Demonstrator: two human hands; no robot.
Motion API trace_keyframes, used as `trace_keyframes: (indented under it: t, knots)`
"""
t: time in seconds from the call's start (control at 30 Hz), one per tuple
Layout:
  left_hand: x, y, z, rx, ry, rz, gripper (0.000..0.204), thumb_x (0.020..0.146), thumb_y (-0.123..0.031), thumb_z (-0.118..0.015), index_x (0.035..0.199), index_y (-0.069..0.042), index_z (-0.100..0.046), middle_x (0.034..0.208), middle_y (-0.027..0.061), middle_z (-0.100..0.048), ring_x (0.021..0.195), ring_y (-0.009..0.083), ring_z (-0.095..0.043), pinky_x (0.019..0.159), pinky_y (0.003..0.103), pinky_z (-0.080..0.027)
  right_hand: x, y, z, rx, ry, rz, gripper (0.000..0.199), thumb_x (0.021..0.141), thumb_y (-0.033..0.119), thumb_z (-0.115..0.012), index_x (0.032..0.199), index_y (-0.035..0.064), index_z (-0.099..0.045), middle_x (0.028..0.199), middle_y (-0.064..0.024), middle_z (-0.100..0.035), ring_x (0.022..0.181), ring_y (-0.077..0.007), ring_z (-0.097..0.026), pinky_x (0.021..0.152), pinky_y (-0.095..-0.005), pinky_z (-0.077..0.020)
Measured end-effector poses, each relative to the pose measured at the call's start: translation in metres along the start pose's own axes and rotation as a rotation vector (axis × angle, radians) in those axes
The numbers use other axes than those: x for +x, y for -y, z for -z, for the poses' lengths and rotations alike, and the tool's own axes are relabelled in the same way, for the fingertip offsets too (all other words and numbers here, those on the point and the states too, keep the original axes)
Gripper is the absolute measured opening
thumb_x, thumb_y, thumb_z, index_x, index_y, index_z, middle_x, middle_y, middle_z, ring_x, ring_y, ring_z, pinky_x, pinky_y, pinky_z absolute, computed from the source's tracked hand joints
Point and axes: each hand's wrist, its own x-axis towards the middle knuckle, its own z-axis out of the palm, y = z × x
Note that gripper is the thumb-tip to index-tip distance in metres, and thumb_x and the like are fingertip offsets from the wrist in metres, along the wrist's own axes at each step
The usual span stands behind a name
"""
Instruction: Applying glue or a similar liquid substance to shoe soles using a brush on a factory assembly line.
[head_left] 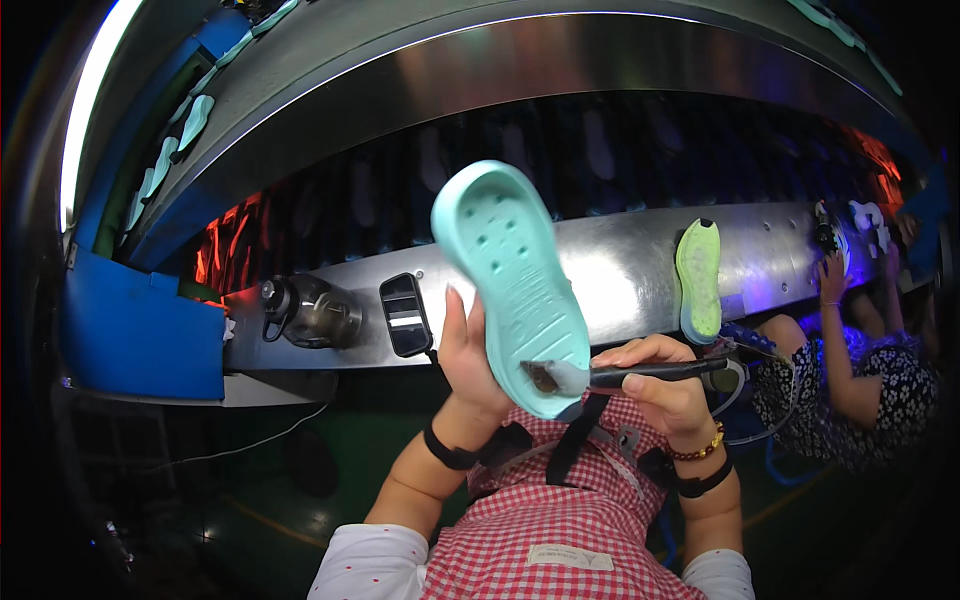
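Observation:
My left hand (468, 352) holds a mint-green shoe sole (510, 280) tilted upright, tread side toward me, gripping it from behind near the heel. In my right hand (665, 385) is a dark-handled brush (650, 374), held like a pen. Its bristles (548, 376) touch the lower heel end of the sole, where a wet shiny patch shows. Both hands are over my lap, above a red checked apron (560, 520).
A metal conveyor ledge (620, 270) runs across in front, with a yellow-green sole (698, 280) leaning on it, a dark bottle (305, 312) and a black phone (405, 315). A blue bin (140, 335) stands at left. Another person in a flowered dress (870, 380) works at right.

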Motion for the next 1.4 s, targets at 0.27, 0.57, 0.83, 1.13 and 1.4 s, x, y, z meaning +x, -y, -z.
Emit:
trace_keyframes:
  t: [0.27, 0.57, 0.83, 1.13, 1.4]
  knots:
    - [-0.005, 0.016, 0.011, -0.228, 0.149, 0.043, 0.055, 0.09, -0.036, -0.025, 0.138, -0.01, -0.014, 0.132, 0.0164, -0.034, 0.115, 0.0346, -0.043, 0.095, 0.051, -0.036, -0.006, 0.005, -0.015, -0.323, 0.168, 0.11, 0.017, 0.075, -0.005, -0.059, 0.091, -0.0033, -0.06, 0.096, -0.0158, -0.062, 0.091, -0.0187, -0.059, 0.081, -0.0288, -0.0467]
    - [0.003, 0.016, 0.01, -0.25, 0.134, 0.029, 0.059, 0.086, -0.036, -0.041, 0.134, -0.009, -0.022, 0.126, 0.0182, -0.04, 0.111, 0.0338, -0.047, 0.092, 0.05, -0.04, 0.005, 0.022, -0.018, -0.589, 0.122, 0.18, 0.02, 0.068, -0.004, -0.065, 0.088, -0.003, -0.063, 0.092, -0.0144, -0.064, 0.088, -0.02, -0.062, 0.08, -0.0288, -0.0476]
    - [0.005, 0.012, 0.007, -0.172, 0.156, -0.055, 0.059, 0.084, -0.032, -0.046, 0.132, -0.005, -0.024, 0.124, 0.0186, -0.042, 0.108, 0.032, -0.049, 0.09, 0.047, -0.043, 0.01, 0.028, -0.014, -0.585, 0.114, 0.173, 0.019, 0.068, -0.005, -0.064, 0.088, -0.0027, -0.063, 0.091, -0.0169, -0.063, 0.086, -0.022, -0.062, 0.077, -0.0287, -0.0493]
    - [0.011, 0.001, 0.009, -0.012, 0.175, 0.023, 0.061, 0.083, -0.036, -0.046, 0.134, -0.009, -0.024, 0.125, 0.0195, -0.041, 0.108, 0.0359, -0.049, 0.09, 0.054, -0.04, 0.012, 0.04, -0.022, -0.785, 0.329, 0.206, 0.018, 0.066, -0.003, -0.067, 0.084, -0.0029, -0.063, 0.087, -0.0148, -0.065, 0.084, -0.0238, -0.063, 0.077, -0.0314, -0.0499]
    - [0.012, -0.007, 0.008, -0.105, 0.16, 0.548, 0.048, 0.087, -0.021, -0.047, 0.127, 0.002, -0.035, 0.114, 0.0176, -0.051, 0.099, 0.0234, -0.057, 0.085, 0.036, -0.049, 0.015, 0.057, -0.014, -0.975, 0.468, 0.313, 0.021, 0.067, 0.006, -0.068, 0.088, 0.0034, -0.065, 0.087, -0.0124, -0.065, 0.08, -0.0245, -0.064, 0.067, -0.0294, -0.0507]
